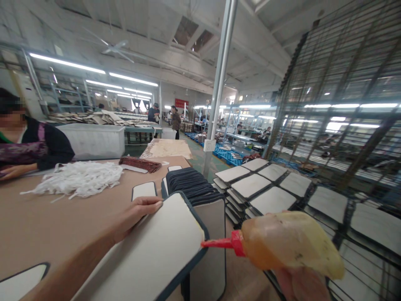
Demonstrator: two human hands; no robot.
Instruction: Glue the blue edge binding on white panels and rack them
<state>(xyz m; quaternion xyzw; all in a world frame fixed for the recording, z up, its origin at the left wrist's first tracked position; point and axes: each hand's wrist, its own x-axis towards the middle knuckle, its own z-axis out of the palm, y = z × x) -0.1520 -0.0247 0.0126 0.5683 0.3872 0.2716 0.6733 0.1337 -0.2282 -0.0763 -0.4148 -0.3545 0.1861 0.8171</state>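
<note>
White dark-edged panel (156,246) tilts over the tabletop (62,225); left hand (136,214) pinches its edge, fingers closed. Right hand (300,283) curls its fingers under the amber squeeze bottle (288,240), red nozzle (221,243) at the panel's corner. Hold panel steady, nozzle light, squeeze even. Dark-edged stack (196,186) sits just behind.

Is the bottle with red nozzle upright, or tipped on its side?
Tipped: the bottle lies nearly level in the right hand, its red nozzle pointing sideways at a white panel.

no text can be read; the red banner (181,103) carries lettering too small to tell.
</note>
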